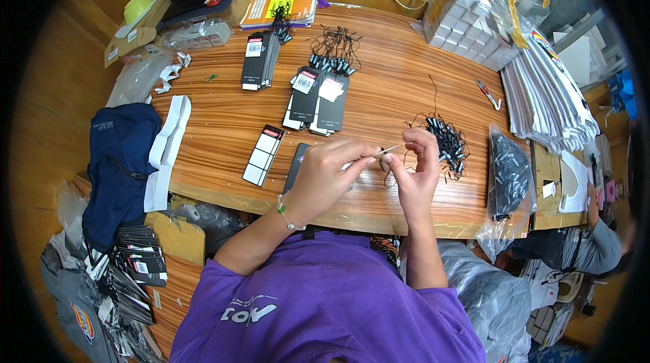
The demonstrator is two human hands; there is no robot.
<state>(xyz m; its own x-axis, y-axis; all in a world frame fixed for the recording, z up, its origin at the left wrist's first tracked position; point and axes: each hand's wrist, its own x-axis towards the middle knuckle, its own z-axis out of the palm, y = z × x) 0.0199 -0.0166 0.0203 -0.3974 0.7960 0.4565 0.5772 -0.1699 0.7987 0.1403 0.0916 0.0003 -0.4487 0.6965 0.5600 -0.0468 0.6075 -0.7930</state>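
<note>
My left hand (323, 172) is closed in a pinch on a thin hang tag (388, 150), seen edge-on in front of my chest. My right hand (418, 168) meets it there, thumb and fingers closed on a black tag string, part of which loops below. Under my left hand lies a dark hang tag (295, 168), partly covered. Left of it is a label strip (263, 155) with white stickers. Beyond my right hand sits a tangled pile of black tag strings (447, 146). Farther off are strung dark hang tags (318, 100) in overlapping stacks.
Another tag bundle (261, 58) lies farther back. On the right are red-handled snips (487, 94), a plastic bag of black strings (509, 173), stacked white bags (547, 92) and wrapped small boxes (467, 25). A navy garment (122, 167) hangs at the left edge. Another person's sleeve (596, 248) shows right.
</note>
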